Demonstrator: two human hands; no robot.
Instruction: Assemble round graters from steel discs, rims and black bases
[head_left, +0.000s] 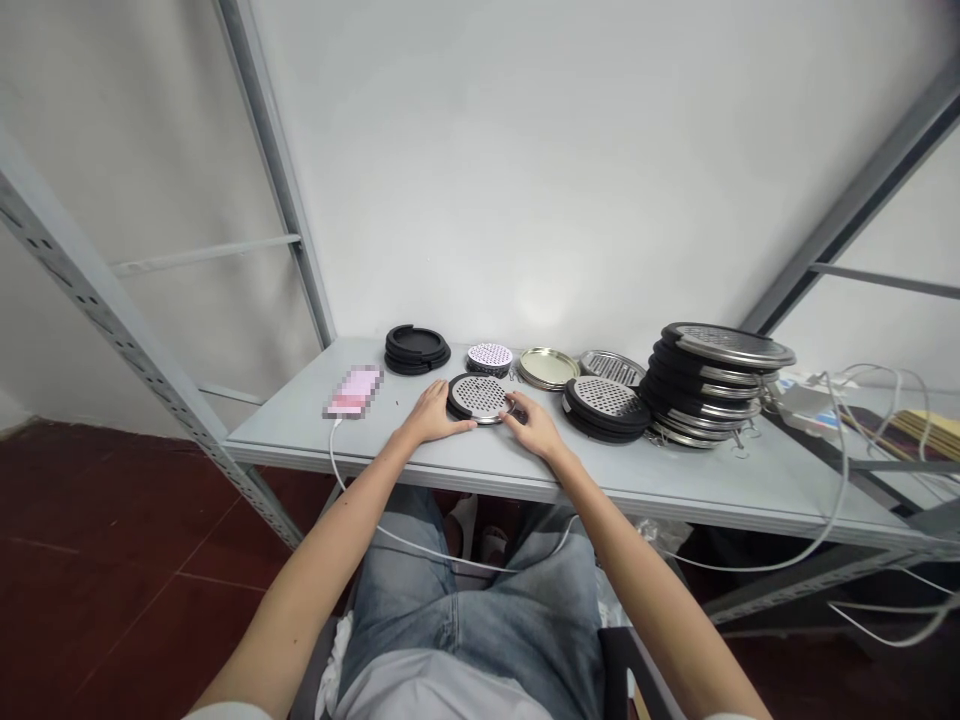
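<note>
A round disc (481,394) with a perforated silver face and a black rim on its left lies near the table's front edge. My left hand (433,414) holds its left edge, thumb in front and fingers behind. At the right edge, my right hand (531,426) grips the same disc between thumb and fingers. Behind it sits a small pile of perforated round plates (490,356). Right of my right hand is a low black stack (606,408) topped by a perforated plate. What lies under my fingertips is hidden.
Black rings (417,350) are piled at the back left, near a phone (354,391) with a white cable (335,462) hanging over the edge. Gold-toned round lids (549,367) and a slotted metal disc (611,368) lie behind. A tall disc stack (694,385) stands right, beside grey shelf posts.
</note>
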